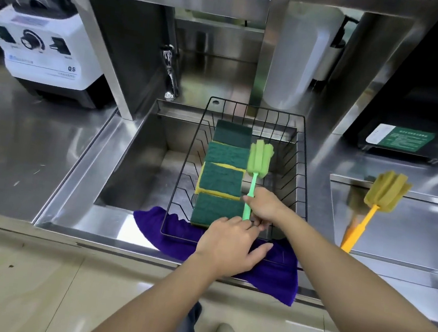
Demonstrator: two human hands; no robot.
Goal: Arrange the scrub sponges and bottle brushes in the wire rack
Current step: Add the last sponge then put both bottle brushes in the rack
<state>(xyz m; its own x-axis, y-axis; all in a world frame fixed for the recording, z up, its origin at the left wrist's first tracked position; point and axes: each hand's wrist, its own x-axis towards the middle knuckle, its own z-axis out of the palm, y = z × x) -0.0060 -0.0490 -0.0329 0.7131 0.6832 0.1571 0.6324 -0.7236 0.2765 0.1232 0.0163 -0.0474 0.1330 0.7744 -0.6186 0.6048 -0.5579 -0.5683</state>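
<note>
Left of centre in the rack [180,180], four sponges [221,178] lie in a row running up the frame, so that part looks done. Your left hand [226,245] rests flat and unclenched on the rack's near rim, over the purple cloth [278,278], steadying it. Just right, your right hand [264,204] grips the green brush [256,167] by its handle, head lying beside the sponges. You seem to be seating this brush; next, let go and reach for the yellow brush [373,204] on the counter at the right edge
</note>
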